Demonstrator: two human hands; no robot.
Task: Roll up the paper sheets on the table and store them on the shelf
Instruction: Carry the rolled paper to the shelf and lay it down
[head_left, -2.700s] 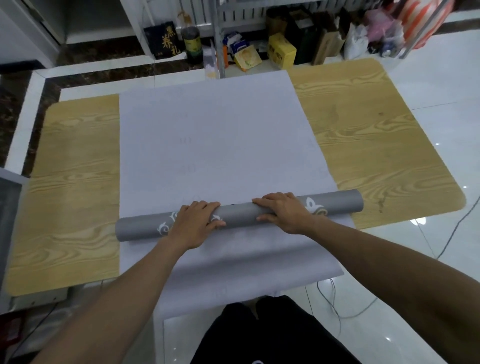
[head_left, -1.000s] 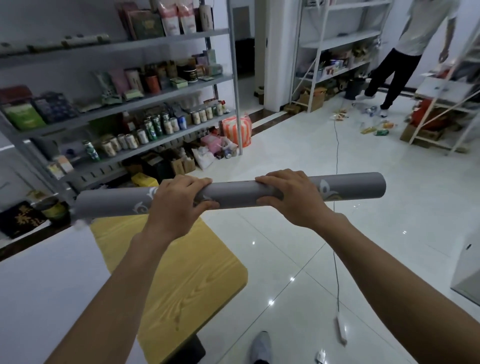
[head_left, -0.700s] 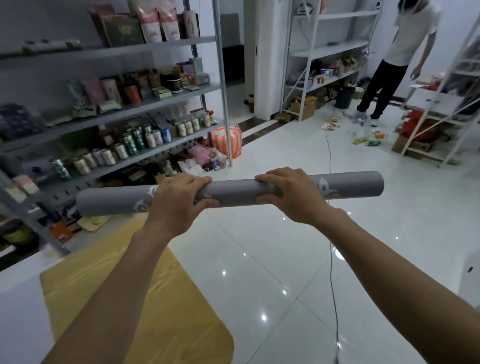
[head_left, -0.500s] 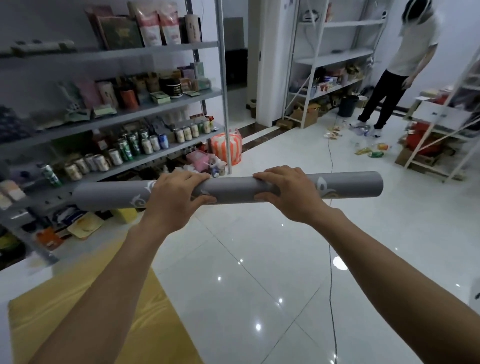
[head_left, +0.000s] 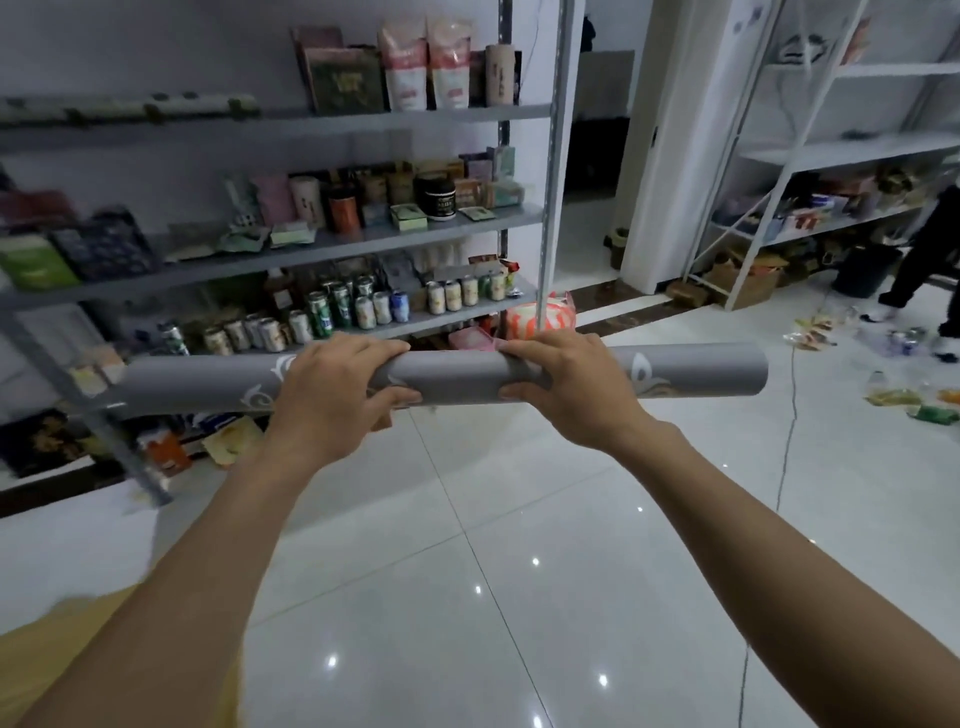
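I hold a grey paper roll (head_left: 457, 376) with pale ornaments level in front of me, above the white floor. My left hand (head_left: 340, 387) grips it left of its middle and my right hand (head_left: 563, 387) grips it right of the middle, fingers curled over the top, thumbs below. Beyond the roll stands a grey metal shelf (head_left: 291, 249) with several boards full of goods. On its top board at the left lies another light patterned roll (head_left: 130, 106). A corner of the wooden table (head_left: 62, 618) shows at the lower left.
Cans, jars, boxes and bags fill the shelf boards. An orange-white bag (head_left: 540, 319) stands by the shelf post. A second white shelf (head_left: 841, 156) is at the right, with a person's legs (head_left: 919, 260), litter and a thin cable (head_left: 787, 436) on the glossy tiled floor.
The roll was lifted off the table and carried in both hands. The view has turned left and closer to the grey shelf; the table has slid to the lower left edge.
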